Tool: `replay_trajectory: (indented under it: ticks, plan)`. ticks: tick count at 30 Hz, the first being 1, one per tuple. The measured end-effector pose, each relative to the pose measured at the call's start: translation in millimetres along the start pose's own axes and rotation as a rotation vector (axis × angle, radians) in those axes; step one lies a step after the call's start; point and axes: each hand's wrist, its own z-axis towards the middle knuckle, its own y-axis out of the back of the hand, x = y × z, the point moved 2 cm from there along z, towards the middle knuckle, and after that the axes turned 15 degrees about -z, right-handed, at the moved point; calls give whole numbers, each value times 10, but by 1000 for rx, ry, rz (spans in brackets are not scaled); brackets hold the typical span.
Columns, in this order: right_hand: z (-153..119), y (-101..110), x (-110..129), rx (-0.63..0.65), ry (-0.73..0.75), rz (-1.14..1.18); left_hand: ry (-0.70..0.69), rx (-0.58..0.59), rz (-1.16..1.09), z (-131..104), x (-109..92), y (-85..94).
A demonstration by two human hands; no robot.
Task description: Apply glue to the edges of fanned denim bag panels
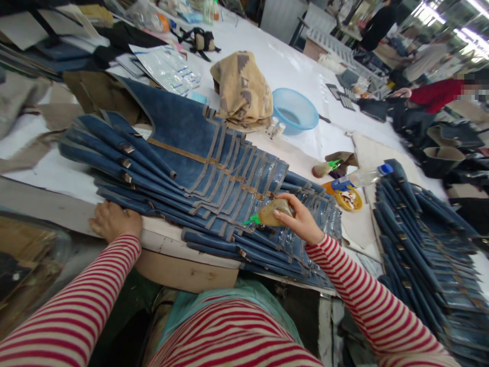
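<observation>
- Right hand [301, 220]: thumb and fingers pinch a yellowish-brown plastic squeeze bottle with a green nozzle [275, 212]; the bottle lies tilted over the work, nozzle leftward. Whether the tip touches cannot be told.
- Left hand [116, 223]: set at the table's near edge, beside the left part of the work; fingers bent, but whether they press on anything cannot be told.
- Work: overlapping blue leather-like pieces with grey edging [206, 186], fanned from left to right, glossy toward the right.
- Right: a second fanned blue stack [407, 244].
- Between the stacks: a clear bottle with a blue cap [361, 178], near a yellow-orange bowl [358, 205].
- Far: a pale-blue plastic basin [303, 126], right of a tan patterned cloth [244, 86].
</observation>
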Motion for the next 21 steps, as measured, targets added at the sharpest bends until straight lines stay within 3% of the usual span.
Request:
replay_trajectory:
  ticks: [5, 13, 21]
  plan:
    - [21, -28, 3, 1, 24, -41, -5, 0, -16, 1, 18, -7]
    - [241, -2, -132, -184, 127, -216, -3, 2, 1, 2, 34, -17]
    - [205, 2, -115, -118, 163, -213, 4, -1, -4, 6, 36, -16]
